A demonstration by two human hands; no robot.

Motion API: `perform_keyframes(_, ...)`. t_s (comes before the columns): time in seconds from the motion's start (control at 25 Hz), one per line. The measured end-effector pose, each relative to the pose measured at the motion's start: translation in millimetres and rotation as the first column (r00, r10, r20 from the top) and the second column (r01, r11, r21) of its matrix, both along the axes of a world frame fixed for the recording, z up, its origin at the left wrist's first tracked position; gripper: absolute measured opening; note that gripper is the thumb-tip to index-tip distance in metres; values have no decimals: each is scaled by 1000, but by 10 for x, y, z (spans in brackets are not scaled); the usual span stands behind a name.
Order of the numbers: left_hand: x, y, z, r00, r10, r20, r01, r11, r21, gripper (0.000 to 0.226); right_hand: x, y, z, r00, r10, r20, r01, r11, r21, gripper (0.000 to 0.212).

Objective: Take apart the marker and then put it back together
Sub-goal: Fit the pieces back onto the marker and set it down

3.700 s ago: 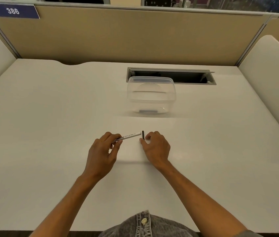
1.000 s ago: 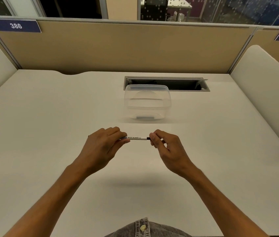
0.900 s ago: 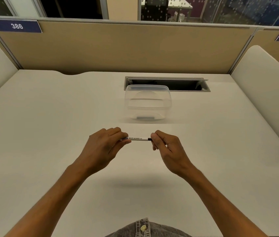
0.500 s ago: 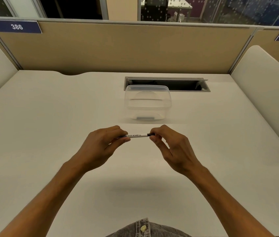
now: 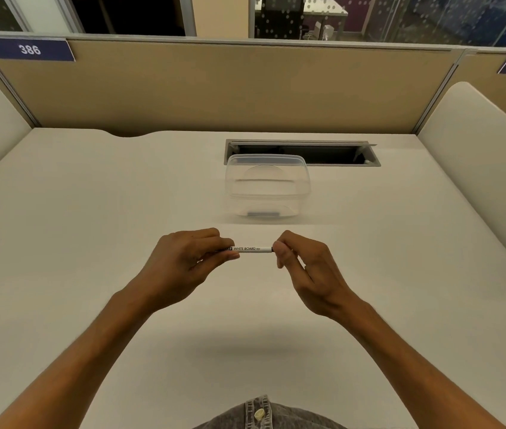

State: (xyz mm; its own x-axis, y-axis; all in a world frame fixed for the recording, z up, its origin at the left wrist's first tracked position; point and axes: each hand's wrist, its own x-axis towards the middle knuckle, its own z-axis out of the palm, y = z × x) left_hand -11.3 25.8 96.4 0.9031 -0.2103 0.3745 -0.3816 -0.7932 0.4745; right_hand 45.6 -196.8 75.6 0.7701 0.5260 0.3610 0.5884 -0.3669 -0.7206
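Observation:
A thin white whiteboard marker (image 5: 250,249) is held level above the white desk (image 5: 90,243), between both hands. My left hand (image 5: 183,261) grips its left end, which the fingers hide. My right hand (image 5: 304,267) pinches the right end, where a little black shows at the fingertips; the fingers cover the rest of that end. I cannot tell whether the black cap is seated fully on the barrel.
A clear plastic container (image 5: 267,185) with its lid on stands beyond the hands. Behind it lies an open cable slot (image 5: 332,151) in the desk. Beige partitions (image 5: 245,88) close off the back, and white side panels (image 5: 477,134) stand at left and right.
Since 3.7 s ago both hands have lifted the marker off the desk and the black piece has come to its right end. Over the last second my right hand shifted its pinch slightly.

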Motion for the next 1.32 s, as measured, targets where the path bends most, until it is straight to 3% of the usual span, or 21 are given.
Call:
perform_keyframes(0.08, 1, 5, 59, 996, -12, 92, -2, 990, 142, 22, -32, 53, 10, 953, 18, -302, 20, 992, 123, 41)
perform_keyframes(0.16, 8, 15, 80, 986, -46, 157, -2, 956, 292, 22, -31, 89, 70, 766, 71, -639, 84, 974, 209, 49)
perform_keyframes(0.24, 11, 14, 72, 983, -64, 172, 2, 940, 340, 24, -11, 91, 102, 611, 72, -788, 135, 972, 194, 50)
perform_keyframes(0.28, 13, 11, 70, 985, -62, 161, 7, 947, 322, 25, -14, 95, 110, 603, 59, -796, 147, 972, 183, 51)
perform_keyframes(0.36, 20, 0, 68, 991, -47, 122, 16, 970, 242, 28, -48, 107, 94, 758, 0, -653, 147, 974, 171, 49)
perform_keyframes(0.44, 35, -10, 67, 996, -27, 82, 14, 988, 155, 30, -72, 88, 60, 953, -117, -279, 149, 984, 98, 35)
perform_keyframes(0.48, 44, -12, 69, 998, -18, 61, 11, 994, 112, 31, -60, 59, 50, 987, -155, -45, 156, 987, 27, 28)
perform_keyframes(0.56, 62, -2, 77, 1000, -10, 12, 10, 1000, 13, 28, -5, -4, 67, 946, -114, 304, 140, 988, -63, 21)
perform_keyframes(0.64, 82, 13, 84, 999, -24, -34, 21, 996, -87, 24, 66, -77, 82, 876, -27, 482, 95, 988, -118, 25)
perform_keyframes(0.76, 97, 2, 101, 998, -38, -57, 30, 991, -134, 23, 159, -160, 90, 812, 43, 582, 60, 986, -157, 27)
perform_keyframes(0.88, 128, -28, 120, 998, -47, -40, 41, 987, -157, 23, 194, -167, 122, 823, 44, 567, 40, 990, -135, 23)
perform_keyframes(1.04, 198, -67, 206, 997, -32, 64, 36, 996, -76, 30, 180, -123, 195, 932, 0, 363, 19, 999, -48, 24)
perform_keyframes(1.16, 219, -93, 272, 978, -30, 205, 0, 990, 143, 22, 131, -69, 239, 990, 11, -138, 9, 990, 143, 34)
perform_keyframes(1.24, 224, -95, 300, 965, -62, 254, -17, 955, 296, 22, 139, -48, 301, 850, 84, -520, 53, 968, 243, 42)
perform_keyframes(1.32, 219, -98, 310, 960, -89, 265, -15, 930, 368, 22, 168, -61, 355, 681, 107, -724, 96, 968, 234, 44)
